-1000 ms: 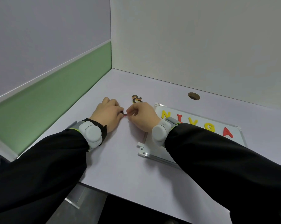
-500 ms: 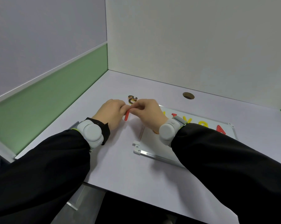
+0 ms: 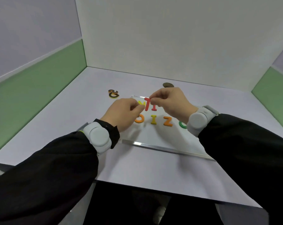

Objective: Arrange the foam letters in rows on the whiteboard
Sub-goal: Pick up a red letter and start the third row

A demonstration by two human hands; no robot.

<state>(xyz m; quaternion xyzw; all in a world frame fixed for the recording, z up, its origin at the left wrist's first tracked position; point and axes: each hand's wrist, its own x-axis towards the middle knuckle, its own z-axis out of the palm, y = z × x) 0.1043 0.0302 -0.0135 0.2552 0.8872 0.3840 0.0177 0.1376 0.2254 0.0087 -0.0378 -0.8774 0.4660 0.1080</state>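
Note:
A white whiteboard (image 3: pixel 155 135) lies flat on the desk with foam letters on it. Its front row shows an orange O (image 3: pixel 139 119), a yellow I (image 3: pixel 153 119), an orange Z (image 3: pixel 168 121) and part of a green letter (image 3: pixel 182 125). Behind them a yellow letter (image 3: pixel 141 103) and a red I (image 3: pixel 154 108) are partly hidden. A red foam letter (image 3: pixel 147 103) is held above the board's far left part. My right hand (image 3: pixel 168 101) pinches its top and my left hand (image 3: pixel 124 113) pinches its lower end.
Two dark letters with yellow edges (image 3: pixel 113 93) lie on the desk left of the board's far corner. A round cable hole (image 3: pixel 168 85) sits behind my right hand. Partition walls close the desk on the left, back and right.
Both hands have lifted the red letter off the desk left of the board and carried it right, over the board. The view has shifted, so the second row of letters shows.

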